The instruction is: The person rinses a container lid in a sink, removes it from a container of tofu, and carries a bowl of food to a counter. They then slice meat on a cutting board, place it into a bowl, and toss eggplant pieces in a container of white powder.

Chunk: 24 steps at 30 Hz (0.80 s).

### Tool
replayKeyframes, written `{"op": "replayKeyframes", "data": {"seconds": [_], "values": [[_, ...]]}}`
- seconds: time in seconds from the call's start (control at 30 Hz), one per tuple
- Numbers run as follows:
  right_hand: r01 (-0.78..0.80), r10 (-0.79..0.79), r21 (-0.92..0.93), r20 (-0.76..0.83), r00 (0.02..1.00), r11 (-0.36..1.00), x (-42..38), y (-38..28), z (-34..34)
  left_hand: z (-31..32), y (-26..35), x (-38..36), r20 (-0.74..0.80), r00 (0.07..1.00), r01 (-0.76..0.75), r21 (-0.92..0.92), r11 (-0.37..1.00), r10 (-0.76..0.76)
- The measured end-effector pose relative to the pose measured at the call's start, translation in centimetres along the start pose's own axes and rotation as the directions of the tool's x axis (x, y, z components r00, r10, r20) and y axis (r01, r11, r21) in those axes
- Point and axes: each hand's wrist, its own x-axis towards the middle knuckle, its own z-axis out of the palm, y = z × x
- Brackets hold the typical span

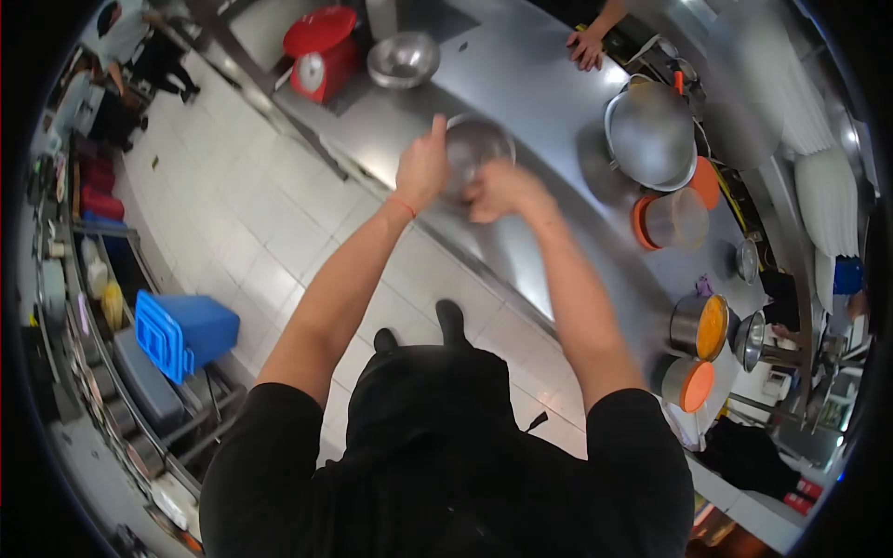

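Note:
A metal bowl [479, 144], blurred, is at the near edge of the steel table. At its left rim is my left hand [424, 169], closed on the bowl's edge with one digit pointing up; a thin red band circles that wrist. My right hand [507, 191] is over the bowl's near right side, smeared by motion, its fingers curled in. Whatever they may hold is too blurred to make out. Beyond my left hand stands a second metal bowl [404, 61], next to a red scale [321, 65].
Along the right of the steel table [521, 74] are a large covered pot [651, 135], a clear tub [677, 219], a pot of orange food [712, 327] and an orange-lidded container [696, 386]. Another person's hand [586, 48] rests at the far edge. A blue bin [186, 330] stands left.

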Motion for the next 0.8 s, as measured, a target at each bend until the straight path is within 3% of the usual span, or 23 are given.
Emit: {"op": "replayKeyframes", "data": {"seconds": [0.03,0.07,0.1,0.13,0.17,0.2,0.23,0.27,0.3,0.37,0.4,0.43,0.5,0.53,0.57,0.6,0.63,0.67,0.7,0.73,0.8], "values": [[0.059,-0.107,-0.253,-0.179,0.978,0.966,-1.8,1.0,-0.3,-1.2,0.1,-0.8,-0.11,0.992,-0.068,0.007,0.998,0.069],[-0.006,-0.101,-0.239,-0.432,0.896,0.971,-2.5,3.4,1.6,-1.9,-0.4,-1.6,-0.218,0.968,-0.125,0.019,0.992,0.126],[-0.225,0.089,-0.224,-0.493,0.865,0.948,-7.5,-1.9,-1.8,-2.1,-1.6,-2.5,-0.341,0.891,-0.3,0.053,0.953,0.299],[-0.315,0.159,-0.106,-0.688,0.708,0.943,-8.3,0.3,1.4,-2.0,-3.2,-3.4,-0.457,0.766,-0.455,0.111,0.884,0.452],[-0.353,0.166,-0.115,-0.721,0.672,0.929,-10.4,-0.6,2.3,-1.8,-5.3,-4.6,-0.374,0.78,-0.469,0.183,0.864,0.502],[-0.317,0.084,-0.125,-0.816,0.572,0.94,-11.6,0.1,5.0,-1.5,-7.6,-6.7,-0.278,0.793,-0.488,0.244,0.838,0.543],[-0.2,0.054,-0.06,-0.853,0.519,0.978,-13.2,-0.9,7.1,-1.3,-9.4,-9.1,-0.305,0.828,-0.43,0.194,0.882,0.471],[-0.18,0.102,0.023,-0.891,0.442,0.983,-14.7,-3.1,10.0,-0.9,-11.4,-11.3,-0.331,0.857,-0.37,0.142,0.918,0.396],[-0.137,0.267,0.229,-0.86,0.435,0.964,-16.0,-5.9,13.3,-0.5,-13.4,-14.1,-0.591,0.713,-0.472,-0.008,0.881,0.377],[-0.05,0.323,0.352,-0.784,0.53,0.935,-18.2,-8.1,22.7,0.4,-17.0,-21.9,-0.783,0.589,-0.333,-0.008,0.943,0.201],[-0.051,0.253,0.295,-0.703,0.664,0.954,-18.1,-9.7,26.7,-0.1,-18.2,-27.7,-0.682,0.729,-0.163,-0.255,0.953,-0.058],[-0.046,0.186,0.241,-0.598,0.779,0.969,-17.8,-11.0,30.3,2.4,-21.4,-33.0,-0.629,0.749,0.004,-0.312,0.95,-0.21],[-0.096,0.233,0.276,-0.519,0.823,0.956,-15.4,-11.1,35.8,7.4,-28.0,-43.5,-0.473,0.727,0.343,-0.377,0.86,-0.497],[-0.143,0.292,0.327,-0.471,0.833,0.934,-13.7,-10.1,37.9,10.9,-31.4,-49.5,-0.26,0.663,0.547,-0.473,0.691,-0.702],[-0.135,0.316,0.357,-0.516,0.796,0.924,-11.7,-7.6,38.9,14.1,-33.5,-55.1,-0.204,0.582,0.625,-0.507,0.594,-0.787],[-0.096,0.27,0.302,-0.612,0.743,0.949,-9.2,-5.3,38.4,17.3,-35.0,-61.0,-0.125,0.425,0.77,-0.471,0.431,-0.897],[-0.081,0.354,0.411,-0.649,0.673,0.908,-6.6,-1.6,37.7,19.5,-36.0,-66.6,-0.02,0.371,0.833,-0.434,0.342,-0.928],[-0.093,0.356,0.375,-0.733,0.58,0.922,-3.7,0.9,36.1,21.6,-36.0,-71.1,-0.003,0.331,0.85,-0.433,0.299,-0.944],[-0.066,0.371,0.394,-0.779,0.506,0.917,-0.6,5.0,34.7,22.3,-35.2,-73.4,0.17,0.237,0.842,-0.527,0.115,-0.956],[0.07,0.473,0.549,-0.771,0.427,0.833,2.6,9.5,33.6,23.0,-33.6,-73.9,0.168,0.194,0.871,-0.483,0.091,-0.967],[-0.015,0.593,0.64,-0.703,0.392,0.769,8.1,15.6,30.4,25.7,-31.8,-74.4,0.231,0.175,0.836,-0.548,0.021,-0.957]]}}
